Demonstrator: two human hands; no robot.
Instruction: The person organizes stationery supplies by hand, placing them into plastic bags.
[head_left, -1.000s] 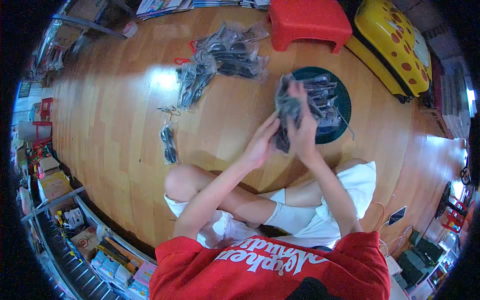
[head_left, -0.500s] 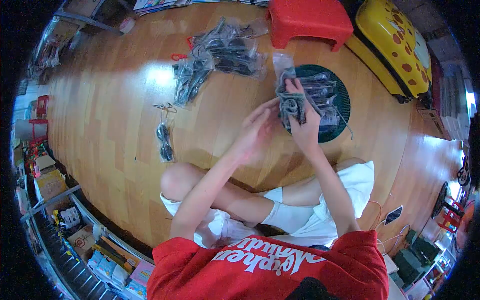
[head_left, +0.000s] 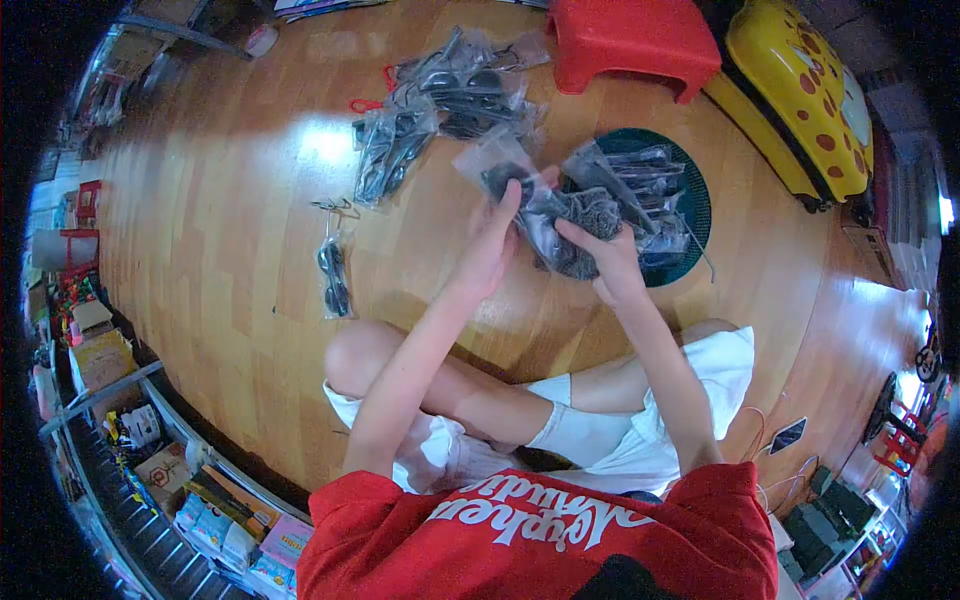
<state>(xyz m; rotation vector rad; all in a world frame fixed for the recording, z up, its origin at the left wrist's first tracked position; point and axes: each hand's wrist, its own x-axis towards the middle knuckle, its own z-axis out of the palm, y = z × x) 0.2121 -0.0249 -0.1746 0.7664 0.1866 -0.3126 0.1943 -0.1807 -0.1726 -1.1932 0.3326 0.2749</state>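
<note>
My left hand [head_left: 492, 245] is closed, thumb on top, on a clear plastic bag [head_left: 482, 155] with a dark item inside that looks like sunglasses. Beside it, my right hand [head_left: 612, 262] grips a bundle of clear bags with a coiled grey cord [head_left: 592, 215]; their contents are partly hidden by my fingers. The two held lots touch or overlap. Just right of and partly under my right hand lies a round dark green tray [head_left: 695, 205], bearing several bagged dark items [head_left: 650, 185] laid in a row.
A pile of bagged sunglasses [head_left: 465, 95] lies on the wooden floor ahead. One bagged pair of sunglasses [head_left: 332, 278] lies apart at left. A red stool [head_left: 635, 40] and a yellow spotted suitcase [head_left: 800, 95] stand at far right. A shelf with boxes [head_left: 165, 475] lines the left.
My left hand has closed on a bag and drawn it up and left of the bundle. The bundle in my right hand has tilted and spread, showing the coiled cord.
</note>
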